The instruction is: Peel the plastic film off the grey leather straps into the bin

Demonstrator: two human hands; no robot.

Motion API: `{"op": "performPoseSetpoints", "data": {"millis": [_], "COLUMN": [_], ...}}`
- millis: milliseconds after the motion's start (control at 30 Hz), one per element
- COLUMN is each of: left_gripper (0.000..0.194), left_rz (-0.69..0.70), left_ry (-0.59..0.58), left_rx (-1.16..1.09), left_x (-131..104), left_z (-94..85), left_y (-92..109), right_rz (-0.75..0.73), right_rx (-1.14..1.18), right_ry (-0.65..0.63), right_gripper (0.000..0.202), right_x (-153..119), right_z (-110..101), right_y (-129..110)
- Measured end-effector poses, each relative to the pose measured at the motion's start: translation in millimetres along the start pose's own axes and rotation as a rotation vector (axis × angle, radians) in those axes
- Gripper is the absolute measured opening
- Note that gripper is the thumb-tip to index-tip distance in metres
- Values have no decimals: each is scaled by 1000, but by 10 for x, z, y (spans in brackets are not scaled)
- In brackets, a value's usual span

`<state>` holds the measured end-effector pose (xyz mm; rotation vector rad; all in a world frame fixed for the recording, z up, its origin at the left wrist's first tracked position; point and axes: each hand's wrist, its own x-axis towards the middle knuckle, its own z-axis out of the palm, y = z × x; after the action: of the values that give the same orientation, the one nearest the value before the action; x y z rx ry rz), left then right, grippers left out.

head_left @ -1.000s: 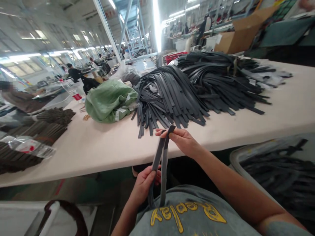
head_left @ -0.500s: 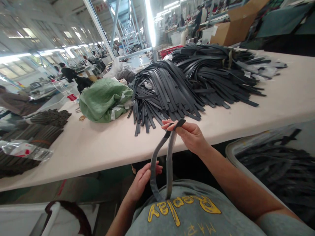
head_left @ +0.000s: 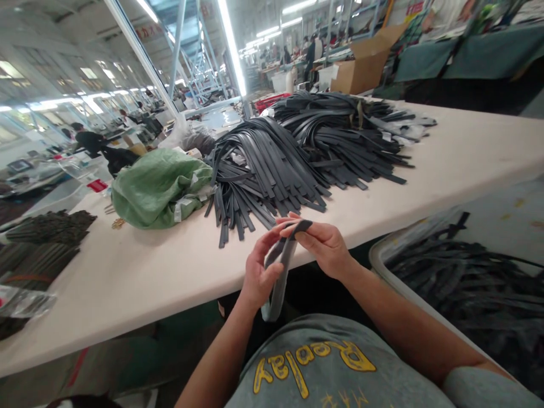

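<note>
A dark grey strap (head_left: 278, 292) hangs in a narrow loop between my hands, just past the table's front edge. My right hand (head_left: 326, 248) is closed on its upper end, pinching the strap where the ends cross, with a short tip sticking out above the fingers. On the other side my left hand (head_left: 260, 275) is closed round the loop's left side, its thumb lying against the strap and its fingers reaching up to the right fingertips. Beyond them, a heap of similar dark straps (head_left: 272, 161) lies fanned out on the table.
The pale tabletop (head_left: 170, 277) runs across the view. A green sack (head_left: 159, 187) sits left of the heap. Bundled dark strips (head_left: 38, 255) lie at the far left. Below right stands a bin (head_left: 376, 258) full of dark strips. An open cardboard box (head_left: 361, 68) is behind.
My left hand has risen along the strap to beside my right hand, and the hanging loop has become shorter and narrower. The view has shifted to the right.
</note>
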<state>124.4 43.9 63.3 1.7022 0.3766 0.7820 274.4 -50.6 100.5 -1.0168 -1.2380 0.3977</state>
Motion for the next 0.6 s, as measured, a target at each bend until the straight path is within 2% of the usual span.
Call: {"op": "performPoseSetpoints", "data": {"millis": [67, 167, 267, 367, 433, 533, 600], "left_gripper": [60, 40, 36, 35, 35, 40, 49], "left_rz": [-58, -196, -281, -325, -376, -474, -518], "left_ry": [-67, -84, -136, -270, -343, -420, -401], "left_rx": [-23, 15, 50, 103, 113, 81, 24], "left_x": [25, -19, -174, -397, -533, -655, -693], "left_z": [97, 189, 240, 280, 288, 246, 186], "left_y": [52, 44, -27, -105, -166, -324, -474], "right_rz": [21, 64, 102, 132, 166, 240, 253], "right_rx": [-5, 8, 27, 60, 86, 68, -41], "right_ry": [13, 38, 108, 191, 183, 161, 237], "right_gripper": [24, 25, 23, 21, 22, 28, 30], "right_x": [-18, -44, -88, -185, -284, -451, -556], "right_z": [14, -11, -83, -176, -259, -473, -695], "right_y": [14, 46, 85, 92, 50, -123, -318]}}
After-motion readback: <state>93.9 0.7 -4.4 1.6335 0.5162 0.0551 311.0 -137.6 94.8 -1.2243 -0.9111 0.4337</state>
